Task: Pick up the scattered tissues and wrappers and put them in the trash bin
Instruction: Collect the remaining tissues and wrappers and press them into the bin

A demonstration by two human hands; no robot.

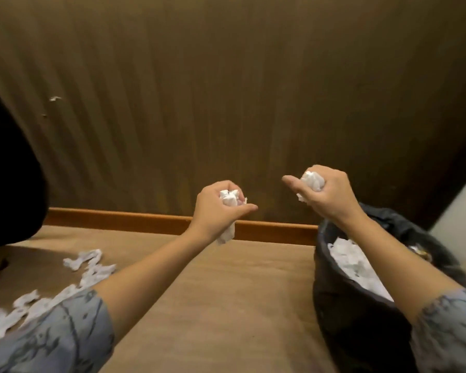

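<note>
My left hand [218, 208] is raised in the middle of the view, closed around a crumpled white tissue [228, 232] whose tail hangs below the fist. My right hand [324, 191] is held up further right, closed on another wad of white tissue [312, 181], above the back rim of the trash bin [345, 313]. The bin is dark with a black liner and stands on the floor at the right; white tissues [353, 262] lie inside it. Several scattered tissues [88, 265] lie on the tan floor at the lower left.
A brown wood-panelled wall [226, 103] fills the upper view, with an orange-brown baseboard [145, 220] along the floor. A dark object [8, 184] stands at the left edge. A pale surface [457, 211] shows at the right edge.
</note>
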